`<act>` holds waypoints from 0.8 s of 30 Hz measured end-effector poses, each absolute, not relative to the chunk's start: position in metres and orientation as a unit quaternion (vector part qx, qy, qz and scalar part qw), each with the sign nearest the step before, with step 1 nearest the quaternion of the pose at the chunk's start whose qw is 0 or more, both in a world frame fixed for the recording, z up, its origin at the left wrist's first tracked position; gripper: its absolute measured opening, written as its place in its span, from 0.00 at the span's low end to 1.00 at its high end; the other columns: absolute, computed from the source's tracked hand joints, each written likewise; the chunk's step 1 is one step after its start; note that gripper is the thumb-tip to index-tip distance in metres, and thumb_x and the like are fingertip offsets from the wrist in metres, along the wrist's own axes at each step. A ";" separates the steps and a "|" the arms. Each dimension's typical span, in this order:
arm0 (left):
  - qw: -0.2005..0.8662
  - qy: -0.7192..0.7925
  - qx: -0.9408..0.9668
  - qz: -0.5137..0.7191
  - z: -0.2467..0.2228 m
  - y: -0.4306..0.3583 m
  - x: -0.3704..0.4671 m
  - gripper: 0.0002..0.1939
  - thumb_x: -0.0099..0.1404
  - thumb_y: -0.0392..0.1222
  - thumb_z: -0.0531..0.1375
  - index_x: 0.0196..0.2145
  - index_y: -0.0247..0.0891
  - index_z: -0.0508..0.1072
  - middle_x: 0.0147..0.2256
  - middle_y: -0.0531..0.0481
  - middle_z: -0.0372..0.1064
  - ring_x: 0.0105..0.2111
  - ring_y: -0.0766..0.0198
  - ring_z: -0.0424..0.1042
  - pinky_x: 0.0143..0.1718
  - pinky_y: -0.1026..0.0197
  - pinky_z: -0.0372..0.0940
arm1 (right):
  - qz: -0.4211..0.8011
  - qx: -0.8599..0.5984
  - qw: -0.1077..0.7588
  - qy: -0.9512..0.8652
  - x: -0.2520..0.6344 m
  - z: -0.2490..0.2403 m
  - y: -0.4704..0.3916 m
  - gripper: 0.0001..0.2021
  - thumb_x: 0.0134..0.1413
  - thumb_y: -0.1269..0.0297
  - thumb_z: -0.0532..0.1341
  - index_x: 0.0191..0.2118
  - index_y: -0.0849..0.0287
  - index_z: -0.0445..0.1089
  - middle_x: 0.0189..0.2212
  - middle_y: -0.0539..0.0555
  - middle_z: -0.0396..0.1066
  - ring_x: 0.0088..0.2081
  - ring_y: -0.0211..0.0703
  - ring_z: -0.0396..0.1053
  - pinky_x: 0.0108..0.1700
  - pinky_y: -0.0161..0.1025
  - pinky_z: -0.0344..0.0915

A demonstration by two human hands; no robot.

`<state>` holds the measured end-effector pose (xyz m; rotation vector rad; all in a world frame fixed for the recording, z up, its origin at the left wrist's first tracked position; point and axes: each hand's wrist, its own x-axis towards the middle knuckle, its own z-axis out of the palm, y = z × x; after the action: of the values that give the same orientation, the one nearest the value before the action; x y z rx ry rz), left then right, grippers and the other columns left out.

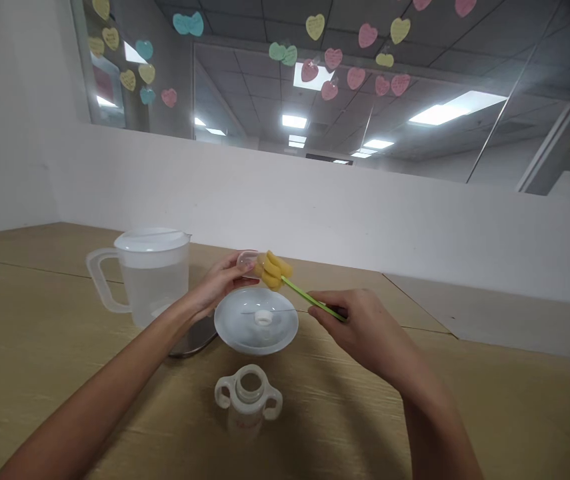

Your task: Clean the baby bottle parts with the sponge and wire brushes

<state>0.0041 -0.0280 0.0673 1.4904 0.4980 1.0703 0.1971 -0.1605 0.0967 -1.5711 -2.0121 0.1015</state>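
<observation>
My left hand (222,283) is closed around a clear, rounded plastic cap (247,261), held above the bowl. My right hand (357,323) grips the green handle of a bottle brush (309,297). Its yellow sponge head (275,272) meets the open end of the cap; how far it reaches inside I cannot tell. Below both hands is a pale bowl (229,333) with a white ring (263,318) in it. Nearer to me, a baby bottle (249,407) with two side handles stands upright with its mouth uncovered.
A lidded translucent pitcher (157,280) with liquid in it stands at the left, behind my left forearm. A dark, flat, round-edged object (195,339) lies partly hidden beside the bowl. A white wall (315,207) with glass panels above borders the wooden table (345,413).
</observation>
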 end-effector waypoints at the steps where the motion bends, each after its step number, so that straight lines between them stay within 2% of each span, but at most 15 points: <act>1: 0.576 0.218 0.641 0.457 0.067 -0.028 0.004 0.19 0.56 0.47 0.62 0.43 0.35 0.69 0.44 0.45 0.68 0.45 0.56 0.67 0.50 0.54 0.62 | 0.037 -0.586 0.287 -0.757 0.198 0.097 -0.161 0.13 0.54 0.66 0.50 0.29 0.60 0.71 0.18 0.46 0.51 0.20 0.33 0.44 0.21 0.32 0.44; 8: 0.564 0.232 0.683 0.402 0.064 -0.029 0.004 0.23 0.57 0.57 0.57 0.39 0.33 0.72 0.37 0.44 0.72 0.37 0.57 0.70 0.38 0.59 0.65 | 0.050 -0.556 0.271 -0.784 0.196 0.098 -0.164 0.15 0.55 0.63 0.49 0.27 0.60 0.72 0.20 0.49 0.61 0.21 0.34 0.49 0.23 0.32 0.49; 12: 0.499 0.237 0.754 0.356 0.069 -0.034 -0.001 0.22 0.58 0.55 0.57 0.43 0.35 0.71 0.40 0.44 0.72 0.40 0.58 0.70 0.40 0.58 0.65 | 0.033 -0.569 0.256 -0.781 0.198 0.099 -0.168 0.15 0.55 0.64 0.50 0.23 0.60 0.69 0.18 0.48 0.58 0.20 0.33 0.49 0.22 0.32 0.48; 16: 0.349 0.222 0.823 0.388 0.071 -0.038 -0.003 0.24 0.52 0.46 0.65 0.47 0.39 0.67 0.45 0.45 0.69 0.44 0.58 0.69 0.46 0.54 0.64 | 0.010 -0.586 0.244 -0.773 0.199 0.097 -0.168 0.13 0.53 0.70 0.51 0.18 0.59 0.59 0.15 0.46 0.53 0.20 0.33 0.44 0.23 0.33 0.44; 20: 0.193 0.207 0.848 0.447 0.070 -0.042 -0.004 0.20 0.53 0.45 0.65 0.42 0.37 0.68 0.47 0.43 0.68 0.47 0.57 0.68 0.51 0.52 0.62 | 0.006 -0.578 0.261 -0.773 0.199 0.096 -0.166 0.12 0.52 0.73 0.50 0.19 0.60 0.55 0.15 0.45 0.52 0.20 0.32 0.42 0.23 0.33 0.43; 24: 0.051 0.195 0.864 0.462 0.074 -0.049 -0.009 0.13 0.55 0.42 0.63 0.38 0.38 0.68 0.47 0.45 0.69 0.47 0.58 0.69 0.50 0.55 0.63 | 0.064 -0.554 0.282 -0.781 0.201 0.098 -0.166 0.13 0.54 0.70 0.49 0.20 0.60 0.54 0.17 0.46 0.50 0.21 0.32 0.43 0.23 0.32 0.44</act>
<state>-0.0088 -0.0485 0.0743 2.6285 0.5932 1.4063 0.2008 -0.1659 0.0984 -1.4827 -2.0913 0.1710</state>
